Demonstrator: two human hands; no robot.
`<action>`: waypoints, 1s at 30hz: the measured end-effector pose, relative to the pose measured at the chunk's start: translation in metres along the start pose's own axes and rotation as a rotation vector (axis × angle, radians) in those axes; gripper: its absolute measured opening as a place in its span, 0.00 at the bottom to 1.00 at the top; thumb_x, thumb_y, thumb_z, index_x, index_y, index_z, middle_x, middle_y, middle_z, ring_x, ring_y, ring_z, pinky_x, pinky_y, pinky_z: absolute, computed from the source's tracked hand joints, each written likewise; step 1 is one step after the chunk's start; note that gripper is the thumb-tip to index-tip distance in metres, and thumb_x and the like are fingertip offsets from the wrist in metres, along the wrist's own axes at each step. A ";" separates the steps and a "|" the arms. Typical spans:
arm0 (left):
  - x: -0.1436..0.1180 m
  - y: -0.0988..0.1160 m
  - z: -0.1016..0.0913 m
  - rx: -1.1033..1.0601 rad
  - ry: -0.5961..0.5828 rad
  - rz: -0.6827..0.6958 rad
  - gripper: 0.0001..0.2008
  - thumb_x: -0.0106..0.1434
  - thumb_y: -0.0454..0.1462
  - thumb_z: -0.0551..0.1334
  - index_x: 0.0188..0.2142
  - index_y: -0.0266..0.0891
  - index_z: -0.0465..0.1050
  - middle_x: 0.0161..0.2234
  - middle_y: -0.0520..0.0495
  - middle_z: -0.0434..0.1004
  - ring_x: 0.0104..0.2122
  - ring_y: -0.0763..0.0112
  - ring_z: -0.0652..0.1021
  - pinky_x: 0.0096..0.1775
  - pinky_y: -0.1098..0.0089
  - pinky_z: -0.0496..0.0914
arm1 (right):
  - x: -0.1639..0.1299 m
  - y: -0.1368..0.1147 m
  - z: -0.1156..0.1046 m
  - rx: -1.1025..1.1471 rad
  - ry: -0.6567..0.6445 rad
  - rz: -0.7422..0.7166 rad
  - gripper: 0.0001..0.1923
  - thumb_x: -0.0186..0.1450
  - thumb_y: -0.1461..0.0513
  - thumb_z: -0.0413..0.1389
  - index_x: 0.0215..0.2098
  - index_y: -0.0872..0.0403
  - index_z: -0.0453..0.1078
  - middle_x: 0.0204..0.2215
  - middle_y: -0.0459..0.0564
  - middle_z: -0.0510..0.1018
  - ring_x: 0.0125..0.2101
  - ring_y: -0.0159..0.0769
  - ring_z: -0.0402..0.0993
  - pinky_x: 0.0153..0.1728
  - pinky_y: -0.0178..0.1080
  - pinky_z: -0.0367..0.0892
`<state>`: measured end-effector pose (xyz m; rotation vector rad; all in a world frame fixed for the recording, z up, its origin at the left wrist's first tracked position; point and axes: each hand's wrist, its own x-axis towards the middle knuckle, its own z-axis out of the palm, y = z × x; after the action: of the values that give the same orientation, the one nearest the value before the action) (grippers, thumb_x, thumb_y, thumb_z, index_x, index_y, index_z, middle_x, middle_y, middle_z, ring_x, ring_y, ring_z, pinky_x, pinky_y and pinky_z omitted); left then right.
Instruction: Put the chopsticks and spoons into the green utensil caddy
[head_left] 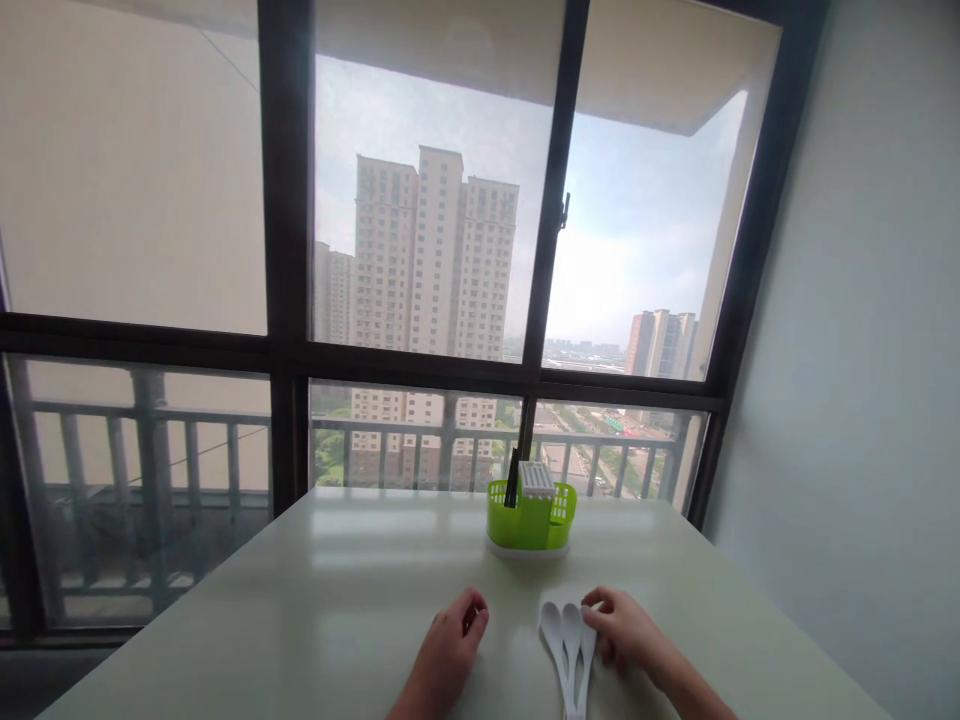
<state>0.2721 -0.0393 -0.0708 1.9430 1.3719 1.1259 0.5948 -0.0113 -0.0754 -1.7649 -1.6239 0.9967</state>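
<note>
Three white spoons (571, 628) lie side by side on the table, bowls pointing away from me, handles coming together at the bottom edge of the view. My right hand (621, 628) is at the rightmost spoon (589, 652), with its thumb and forefinger closed at the bowl. My left hand (453, 638) rests on the table to the left of the spoons, fingers curled in toward the thumb, and nothing shows in it. Beyond both hands stands a green cutlery basket (534, 525) with a white base, a white slotted part and dark chopsticks (512, 480) upright in its left side.
The pale, glossy table (300, 610) reaches to a dark-framed window (412, 365) with a railing outside. Tall buildings show through the glass. A plain wall (847, 400) rises on the right.
</note>
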 end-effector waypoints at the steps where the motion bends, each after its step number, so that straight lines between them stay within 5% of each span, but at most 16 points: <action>1: 0.001 0.000 -0.001 -0.003 -0.003 -0.007 0.12 0.68 0.44 0.52 0.34 0.41 0.69 0.25 0.54 0.69 0.28 0.70 0.70 0.34 0.72 0.61 | 0.000 -0.002 0.005 -0.008 0.024 -0.011 0.12 0.62 0.62 0.54 0.44 0.54 0.73 0.35 0.48 0.79 0.18 0.31 0.74 0.13 0.27 0.59; 6: 0.003 -0.005 -0.002 -0.030 0.023 -0.029 0.15 0.69 0.47 0.52 0.33 0.41 0.68 0.24 0.55 0.64 0.28 0.71 0.68 0.34 0.73 0.61 | 0.008 -0.022 0.004 -0.139 0.149 -0.007 0.09 0.53 0.70 0.52 0.30 0.56 0.72 0.21 0.46 0.76 0.16 0.34 0.73 0.11 0.27 0.58; 11: 0.003 -0.007 0.001 -0.046 -0.007 -0.028 0.14 0.68 0.47 0.53 0.33 0.41 0.68 0.24 0.56 0.64 0.27 0.71 0.67 0.32 0.72 0.59 | 0.028 -0.059 -0.060 -0.126 0.227 -0.064 0.07 0.56 0.68 0.51 0.32 0.57 0.71 0.17 0.45 0.72 0.16 0.34 0.71 0.12 0.28 0.58; 14: 0.001 -0.008 0.005 -0.044 -0.036 -0.027 0.13 0.69 0.46 0.53 0.34 0.41 0.68 0.23 0.56 0.63 0.26 0.72 0.66 0.31 0.72 0.58 | 0.035 -0.105 -0.097 -0.110 0.343 -0.158 0.07 0.60 0.65 0.52 0.35 0.56 0.71 0.21 0.45 0.75 0.19 0.32 0.72 0.16 0.27 0.61; 16: 0.000 -0.010 0.008 -0.027 -0.057 -0.016 0.12 0.69 0.45 0.53 0.34 0.41 0.68 0.23 0.56 0.64 0.26 0.72 0.67 0.32 0.73 0.59 | 0.035 -0.145 -0.102 -0.081 0.483 -0.325 0.07 0.63 0.64 0.53 0.38 0.56 0.71 0.27 0.47 0.77 0.22 0.31 0.73 0.20 0.28 0.64; 20: 0.000 -0.014 0.014 0.029 -0.075 -0.004 0.11 0.69 0.43 0.53 0.34 0.42 0.69 0.24 0.54 0.67 0.27 0.72 0.69 0.32 0.73 0.60 | 0.038 -0.221 -0.062 -0.222 0.792 -0.682 0.08 0.70 0.61 0.51 0.38 0.56 0.70 0.32 0.51 0.77 0.29 0.34 0.73 0.32 0.31 0.67; 22: 0.001 -0.017 0.015 0.057 -0.079 -0.005 0.10 0.68 0.42 0.53 0.34 0.42 0.69 0.24 0.54 0.69 0.27 0.71 0.70 0.32 0.73 0.60 | 0.047 -0.244 -0.030 -0.401 0.812 -0.735 0.07 0.72 0.63 0.50 0.38 0.56 0.69 0.34 0.53 0.75 0.31 0.34 0.72 0.34 0.32 0.65; 26: 0.002 -0.021 0.017 0.099 -0.121 -0.014 0.08 0.67 0.38 0.53 0.35 0.42 0.70 0.24 0.53 0.71 0.27 0.71 0.71 0.32 0.73 0.60 | 0.072 -0.256 0.023 -0.841 0.564 -0.678 0.08 0.70 0.64 0.54 0.48 0.57 0.68 0.41 0.57 0.73 0.35 0.38 0.74 0.33 0.32 0.65; 30: 0.002 -0.022 0.020 0.142 -0.148 -0.020 0.08 0.67 0.37 0.54 0.37 0.43 0.72 0.26 0.51 0.75 0.28 0.70 0.74 0.33 0.73 0.61 | 0.084 -0.247 0.049 -0.947 0.400 -0.686 0.13 0.68 0.65 0.57 0.51 0.56 0.67 0.40 0.58 0.73 0.36 0.40 0.76 0.33 0.34 0.68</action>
<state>0.2778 -0.0281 -0.0976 2.0614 1.4208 0.8771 0.4095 0.0989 0.0793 -1.5100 -2.3281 -0.4999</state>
